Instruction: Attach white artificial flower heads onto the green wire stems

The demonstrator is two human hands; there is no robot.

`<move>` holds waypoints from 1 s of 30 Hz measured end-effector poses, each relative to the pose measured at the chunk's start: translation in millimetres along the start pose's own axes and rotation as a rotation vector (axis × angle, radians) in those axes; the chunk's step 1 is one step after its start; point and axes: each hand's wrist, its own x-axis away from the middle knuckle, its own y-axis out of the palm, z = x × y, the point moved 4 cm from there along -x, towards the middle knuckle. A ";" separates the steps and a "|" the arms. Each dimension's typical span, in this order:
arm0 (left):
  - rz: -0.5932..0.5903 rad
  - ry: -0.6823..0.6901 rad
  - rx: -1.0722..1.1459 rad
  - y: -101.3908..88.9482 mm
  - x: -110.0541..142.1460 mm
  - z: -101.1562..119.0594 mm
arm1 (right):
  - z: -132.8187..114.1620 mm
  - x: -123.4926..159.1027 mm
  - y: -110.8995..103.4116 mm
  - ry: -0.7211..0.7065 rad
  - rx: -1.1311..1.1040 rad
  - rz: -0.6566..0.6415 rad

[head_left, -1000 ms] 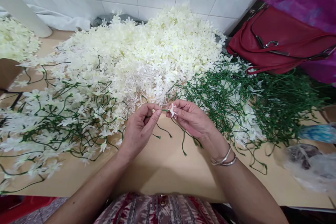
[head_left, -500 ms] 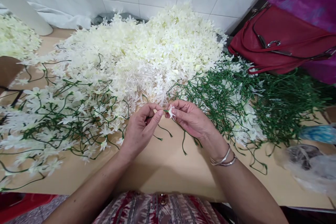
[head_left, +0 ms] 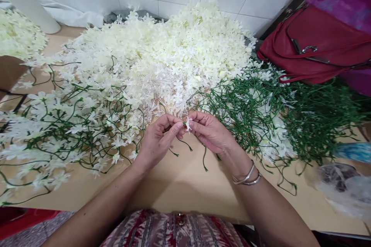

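Observation:
In the middle of the head view, my two hands meet above the table [head_left: 174,189]. My left hand [head_left: 159,139] is closed in a pinch on a green artificial flower stem, of which only a short tip shows. My right hand [head_left: 213,133] pinches a small white artificial flower [head_left: 188,124] between thumb and forefinger, right beside the left fingertips. Several loose green stems [head_left: 205,158] lie on the table under and near my hands. How far the stem sits in the flower is hidden by the fingers.
A large heap of white flowers [head_left: 174,50] rises against the tiled wall. Flowers with stems attached [head_left: 72,131] spread at left; bare green stems [head_left: 315,119] pile up at right. A red handbag [head_left: 321,42] and a clear plastic bag [head_left: 344,185] lie at right.
The fingertips have drawn closer together, and less green stem shows between the left fingers and the flower. The whole view has shifted slightly.

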 end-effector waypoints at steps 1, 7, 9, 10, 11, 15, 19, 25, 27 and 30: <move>-0.001 0.003 0.006 -0.2 -0.3 0.3 | 0.2 0.1 1.1 0.004 0.000 0.006; -0.019 0.012 0.010 -2.2 -1.9 -3.3 | 2.9 0.9 5.6 0.021 0.021 0.024; -0.031 0.007 0.022 -3.2 -2.1 -5.6 | 4.1 0.9 5.7 0.027 0.034 0.022; -0.038 0.003 0.027 -3.6 -2.2 -6.5 | 4.6 0.8 5.7 0.029 0.035 0.020; -0.046 -0.001 0.032 -3.9 -2.2 -7.2 | 5.1 0.7 5.7 0.028 0.033 0.019; -0.050 -0.017 0.063 -4.6 -2.7 -8.1 | 8.4 -0.4 6.6 0.021 0.015 0.023; -0.020 -0.001 0.105 -4.3 -4.6 -5.9 | 11.1 -1.8 9.3 -0.014 0.003 0.042; -0.009 -0.002 0.093 -4.7 -4.9 -4.4 | 11.8 -2.5 12.6 -0.037 0.016 0.062; -0.010 -0.002 0.094 -5.0 -5.0 -4.6 | 11.4 -3.3 12.7 -0.057 0.017 0.061; -0.010 -0.006 0.111 -5.0 -6.0 -4.5 | 10.6 -4.5 12.3 -0.059 0.024 0.054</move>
